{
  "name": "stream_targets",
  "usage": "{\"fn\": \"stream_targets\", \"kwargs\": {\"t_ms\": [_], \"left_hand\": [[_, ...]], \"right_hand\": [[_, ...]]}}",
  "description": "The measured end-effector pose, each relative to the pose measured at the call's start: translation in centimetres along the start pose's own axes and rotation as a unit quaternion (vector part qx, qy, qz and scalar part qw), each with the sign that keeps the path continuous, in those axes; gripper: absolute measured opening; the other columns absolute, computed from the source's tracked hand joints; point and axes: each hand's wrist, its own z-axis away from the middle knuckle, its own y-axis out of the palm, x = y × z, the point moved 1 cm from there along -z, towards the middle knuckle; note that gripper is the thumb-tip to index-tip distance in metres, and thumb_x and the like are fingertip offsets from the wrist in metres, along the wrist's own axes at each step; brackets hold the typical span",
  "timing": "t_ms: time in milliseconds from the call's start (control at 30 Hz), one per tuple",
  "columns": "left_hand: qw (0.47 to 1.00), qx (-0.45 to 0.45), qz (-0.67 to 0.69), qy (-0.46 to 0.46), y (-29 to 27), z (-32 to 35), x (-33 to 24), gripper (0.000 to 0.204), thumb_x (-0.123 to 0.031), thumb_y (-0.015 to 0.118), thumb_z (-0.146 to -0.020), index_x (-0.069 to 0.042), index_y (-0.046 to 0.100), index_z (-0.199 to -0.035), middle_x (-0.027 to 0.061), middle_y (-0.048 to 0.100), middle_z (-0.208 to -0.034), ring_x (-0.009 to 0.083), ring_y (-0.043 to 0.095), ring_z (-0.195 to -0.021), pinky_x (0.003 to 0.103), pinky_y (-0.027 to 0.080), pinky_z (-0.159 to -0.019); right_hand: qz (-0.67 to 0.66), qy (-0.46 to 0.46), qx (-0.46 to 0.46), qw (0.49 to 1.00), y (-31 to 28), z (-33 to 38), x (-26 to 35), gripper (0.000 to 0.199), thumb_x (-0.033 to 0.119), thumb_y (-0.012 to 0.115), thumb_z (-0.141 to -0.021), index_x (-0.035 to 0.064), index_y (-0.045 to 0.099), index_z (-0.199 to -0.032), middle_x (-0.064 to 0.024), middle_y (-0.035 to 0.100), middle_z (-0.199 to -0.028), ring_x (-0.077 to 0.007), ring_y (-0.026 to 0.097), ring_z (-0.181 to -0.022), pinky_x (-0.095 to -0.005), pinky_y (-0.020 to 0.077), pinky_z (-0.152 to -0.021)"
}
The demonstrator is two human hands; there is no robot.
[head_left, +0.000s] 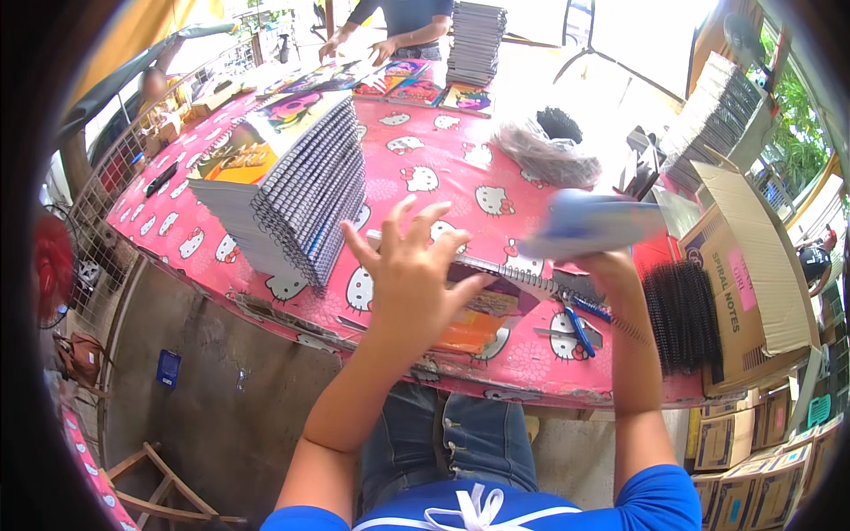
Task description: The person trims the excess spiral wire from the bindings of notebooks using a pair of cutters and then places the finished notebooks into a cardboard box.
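Observation:
My left hand (416, 279) is over the near edge of the table with its fingers spread, touching or just above a notebook (482, 323) with an orange and purple cover. A spiral binding coil (522, 279) runs along the notebook's far edge, and its loose end trails off to the right. Raised to the right, my right hand (611, 270) grips a flat blue and white thing (593, 226), too smeared by motion to name. Below that hand, blue-handled pliers (580, 332) lie on the pink tablecloth (421, 181).
Spiral notebooks form a tall stack (310, 190) at the left. Black coils (682, 310) stand beside an open carton (753, 274) on the right, behind them a plastic bag (549, 150). Across the table, a co-worker's hands (382, 51) are near colourful covers (412, 84).

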Motion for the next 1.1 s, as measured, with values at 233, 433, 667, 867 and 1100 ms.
{"fn": "stream_targets", "kwargs": {"t_ms": [233,433,667,867,1100], "left_hand": [[0.994,-0.001,0.104,-0.013,0.4,-0.1,1.9,0.037,-0.030,0.086,-0.059,-0.006,0.069,-0.080,0.0049,0.067,-0.085,0.0219,0.059,-0.090,0.042,0.037,-0.093],[0.987,-0.080,0.140,-0.013,0.4,0.0,3.6,0.040,-0.023,0.088,-0.055,-0.001,0.068,-0.082,0.0176,0.057,-0.118,0.0243,0.060,-0.094,0.037,0.052,-0.078],[0.949,-0.078,0.287,-0.108,0.2,1.1,5.1,0.045,-0.022,0.087,-0.064,-0.005,0.062,-0.098,0.0130,0.053,-0.115,0.0160,0.057,-0.095,0.029,0.052,-0.079],[0.776,-0.092,0.567,-0.259,0.3,2.2,6.7,0.030,-0.005,0.072,-0.082,0.003,0.063,-0.109,0.0032,0.065,-0.090,0.0084,0.060,-0.078,0.022,0.050,-0.074],[0.741,-0.045,0.609,-0.280,0.2,2.0,9.2,0.026,-0.008,0.071,-0.084,0.002,0.067,-0.107,0.0075,0.069,-0.094,0.0099,0.063,-0.082,0.021,0.050,-0.075]], "right_hand": [[-0.099,0.027,-0.038,0.994,1.5,-2.7,0.6,0.046,-0.004,0.065,-0.062,-0.0009,0.062,-0.108,-0.0099,0.066,-0.088,-0.0195,0.066,-0.081,-0.0307,0.0535,-0.068],[0.241,0.038,0.014,0.970,2.1,-4.8,-1.1,0.049,-0.001,0.071,-0.063,-0.0023,0.057,-0.110,-0.0123,0.066,-0.093,-0.0242,0.066,-0.088,-0.0352,0.0555,-0.070],[0.270,0.075,0.019,0.960,3.3,-5.6,-2.6,0.047,-0.003,0.069,-0.065,-0.0014,0.056,-0.111,-0.0119,0.066,-0.094,-0.0190,0.064,-0.089,-0.0325,0.0542,-0.073],[0.485,0.051,-0.017,0.873,4.8,-6.4,-2.5,0.041,-0.001,0.068,-0.066,-0.0024,0.059,-0.106,-0.0145,0.066,-0.090,-0.0236,0.066,-0.083,-0.0346,0.0549,-0.069],[0.516,0.023,-0.011,0.856,5.9,-8.3,-1.9,0.045,0.000,0.067,-0.063,0.0000,0.061,-0.108,-0.0126,0.067,-0.094,-0.0209,0.067,-0.082,-0.0303,0.0529,-0.062]]}}
